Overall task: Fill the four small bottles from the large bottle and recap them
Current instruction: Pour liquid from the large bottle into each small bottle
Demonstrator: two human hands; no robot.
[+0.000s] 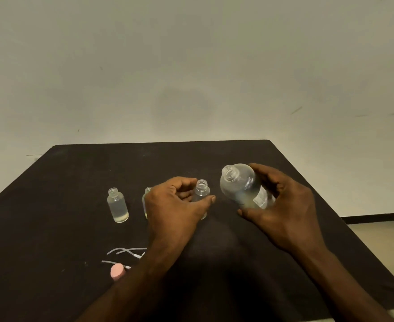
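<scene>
**Two hands holding a large and a small bottle over a dark table**

A person's two bare hands reached over a dark table (75,173) set against a pale wall (191,66). The right hand (282,205) was wrapped around a large clear bottle (240,184), thumb below and fingers above; the bottle was uncapped and tilted, its open mouth pointing up and to the left. The left hand (175,203) was curled around a small clear bottle (202,190), thumb in front and fingers behind, with the bottle upright on the table and its threaded neck uncapped. The large bottle's mouth sat just beside and above the small one's neck, not touching it.

A second small bottle (147,194) stood partly hidden behind the left hand. A third small bottle (117,205) stood further left, uncapped, with a little liquid at its bottom. Near the table's front edge lay thin white tubes (124,252) and a pink cap (117,271), beside the left forearm.
</scene>
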